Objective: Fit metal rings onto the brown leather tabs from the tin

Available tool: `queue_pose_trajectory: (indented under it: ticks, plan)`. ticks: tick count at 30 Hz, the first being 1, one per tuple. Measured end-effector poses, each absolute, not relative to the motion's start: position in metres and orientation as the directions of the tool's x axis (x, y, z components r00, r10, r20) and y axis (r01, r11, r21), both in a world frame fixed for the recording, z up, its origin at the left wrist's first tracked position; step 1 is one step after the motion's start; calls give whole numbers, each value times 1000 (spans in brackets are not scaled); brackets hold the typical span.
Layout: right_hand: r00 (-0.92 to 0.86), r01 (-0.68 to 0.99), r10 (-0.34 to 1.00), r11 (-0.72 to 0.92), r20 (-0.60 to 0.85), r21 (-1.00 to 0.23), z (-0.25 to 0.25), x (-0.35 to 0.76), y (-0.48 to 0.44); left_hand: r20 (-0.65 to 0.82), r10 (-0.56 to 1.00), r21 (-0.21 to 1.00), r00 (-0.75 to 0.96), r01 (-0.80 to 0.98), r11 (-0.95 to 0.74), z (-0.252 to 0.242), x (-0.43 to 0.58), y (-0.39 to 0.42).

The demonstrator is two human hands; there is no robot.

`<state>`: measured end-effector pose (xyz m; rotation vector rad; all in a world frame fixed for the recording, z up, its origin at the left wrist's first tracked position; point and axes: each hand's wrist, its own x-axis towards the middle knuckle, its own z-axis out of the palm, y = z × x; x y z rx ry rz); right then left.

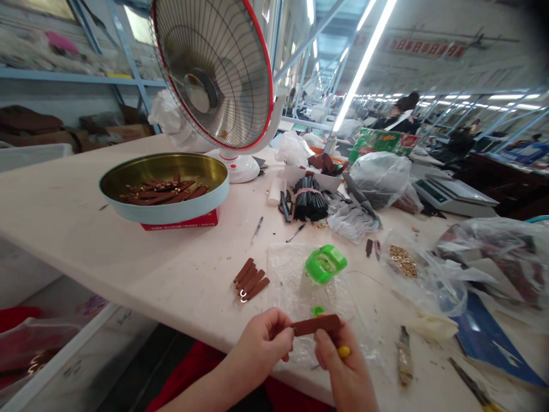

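Both my hands hold a brown leather strip (316, 324) level above the table's near edge. My left hand (261, 346) pinches its left end with closed fingers. My right hand (343, 366) grips the right end; a small yellow thing (343, 351) sits against its fingers and a bit of green (318, 311) shows just behind the strip. A short row of finished brown strips (251, 279) lies on the table a little beyond my left hand. A green plastic box (325, 263) rests on a clear plastic sheet (291, 280) ahead of my hands.
A round tin tray (167, 212) with several brown strips stands on a red box at the left. Behind it is a dish heater (214, 74). A bundle of black strips (309, 199), plastic bags (377, 174), a bag of brass rings (403, 260), a scale (450, 194) and a brush (402, 355) crowd the right.
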<state>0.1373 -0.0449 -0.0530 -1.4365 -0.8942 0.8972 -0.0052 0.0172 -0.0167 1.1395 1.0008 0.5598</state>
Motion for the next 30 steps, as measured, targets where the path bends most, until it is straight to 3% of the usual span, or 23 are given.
queue_pose_trajectory:
  ticks: [3,6,9,22,26,30]
  plan:
    - [569,-19,820,-69,-68,-997,-56,160,-43,-440,769,881,464,57,470,-18,0,23]
    - [682,171,731,-130,23,-977,-57,182,-40,-467,767,867,440,59,495,-22,5,27]
    - [709,252,702,-157,71,-955,-58,197,-35,-462,765,871,448,64,488,-29,10,31]
    - [730,170,680,-92,63,-981,-73,197,-24,-502,773,845,388,27,535,-40,18,32]
    - [774,-5,630,116,70,-993,-41,186,-38,-509,733,832,451,40,554,-42,20,25]
    - [746,-127,660,279,94,-952,-14,167,-43,-465,721,836,514,-13,548,-36,18,17]
